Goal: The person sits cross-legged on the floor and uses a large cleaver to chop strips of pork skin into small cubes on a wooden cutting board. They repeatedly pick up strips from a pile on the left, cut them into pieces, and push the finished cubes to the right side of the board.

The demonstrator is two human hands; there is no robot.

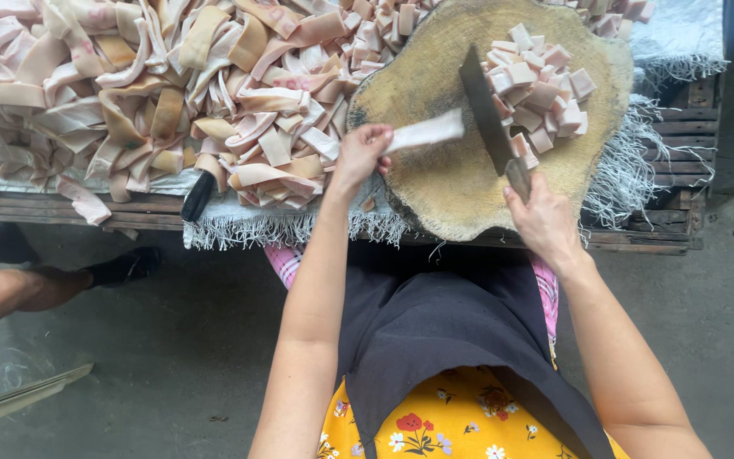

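Observation:
My left hand [358, 153] grips one end of a pale strip of pork skin [426, 132] that lies across a round wooden chopping block [448, 183]. My right hand [541, 221] is closed around the handle of a cleaver [488, 119], whose dark blade stands on the block just right of the strip's free end. Right of the blade is a heap of small cut pieces [541, 89].
A large pile of uncut pale and tan skin strips [146, 93] covers the low wooden pallet [681, 136] to the left. A dark-handled tool [197, 197] pokes from the pile's front edge. Another person's leg and black shoe [121, 265] are on the concrete floor at left.

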